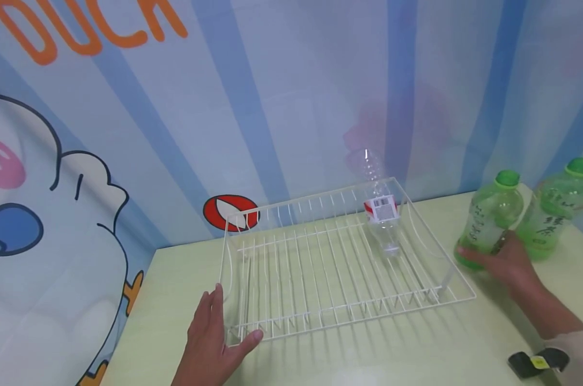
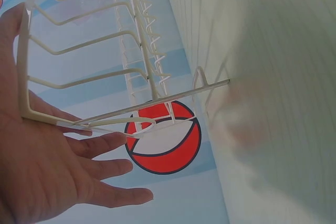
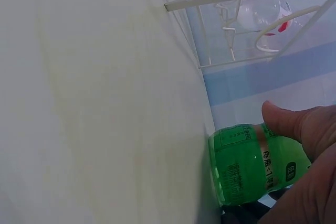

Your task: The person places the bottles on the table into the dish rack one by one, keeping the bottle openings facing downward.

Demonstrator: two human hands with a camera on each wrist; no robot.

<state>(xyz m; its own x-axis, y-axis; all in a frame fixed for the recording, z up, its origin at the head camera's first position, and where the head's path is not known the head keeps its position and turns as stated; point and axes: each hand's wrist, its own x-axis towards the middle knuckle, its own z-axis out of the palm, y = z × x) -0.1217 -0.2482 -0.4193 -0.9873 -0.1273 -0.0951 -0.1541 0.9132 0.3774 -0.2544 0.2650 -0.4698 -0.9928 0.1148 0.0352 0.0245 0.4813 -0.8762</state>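
A white wire dish rack [image 1: 368, 319] stands on the table, and a clear plastic bottle [image 1: 383, 210] with a white and red label is set in its right part. My left hand [image 1: 209, 338] is at the rack's front left corner, fingers extended and thumb along the front edge; the left wrist view shows the rack's corner [image 2: 25, 111] against this hand. With thumb and fingers around its lower part, my right hand [image 1: 510, 262] grips a green-tinted tea bottle [image 1: 486, 217]. The bottle's base [image 3: 239, 166] is at the tabletop in the right wrist view.
Close behind the right hand stands a second green tea bottle [image 1: 554, 214]. The pale yellow-green table [image 1: 185, 273] ends at a blue striped backdrop [image 1: 301, 107] with cartoon prints. A black band with a yellow tag [image 1: 539, 362] lies near the right sleeve.
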